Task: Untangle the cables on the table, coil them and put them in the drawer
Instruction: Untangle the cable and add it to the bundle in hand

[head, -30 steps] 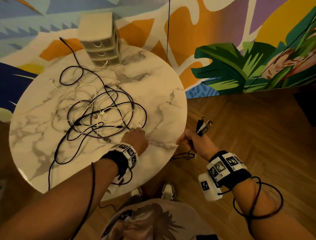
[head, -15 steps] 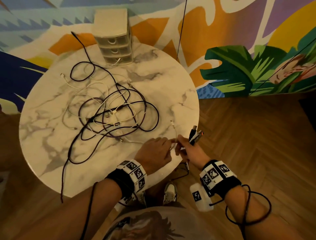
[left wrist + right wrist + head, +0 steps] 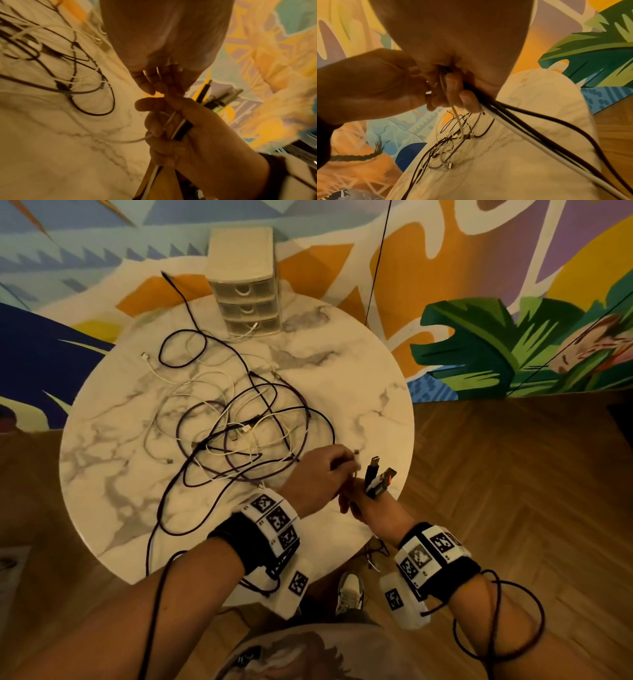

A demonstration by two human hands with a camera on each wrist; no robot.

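Observation:
A tangle of black, purple and white cables [image 3: 239, 433] lies in the middle of the round marble table [image 3: 359, 378]. At the table's near right edge my right hand [image 3: 356, 503] grips a bundle of cable ends [image 3: 376, 477] with the plugs sticking up. My left hand [image 3: 346, 465] is right against it and pinches the end of a thin white cable [image 3: 356, 461]. In the left wrist view that white cable [image 3: 169, 120] runs into the right hand's fist [image 3: 180, 128]. In the right wrist view black and white cables [image 3: 522, 121] trail down from my fingers [image 3: 453, 92].
A small cream three-drawer unit [image 3: 245, 289] stands at the table's far edge against the painted wall, its drawers shut. A black cable [image 3: 178, 289] leads off the table at the back left. Wooden floor [image 3: 513, 508] lies to the right, and my shoes [image 3: 349, 590] are under the table edge.
My left hand left the tangle and came right to meet the right hand, bringing a white cable end. My right hand rose from beside the table to over its edge.

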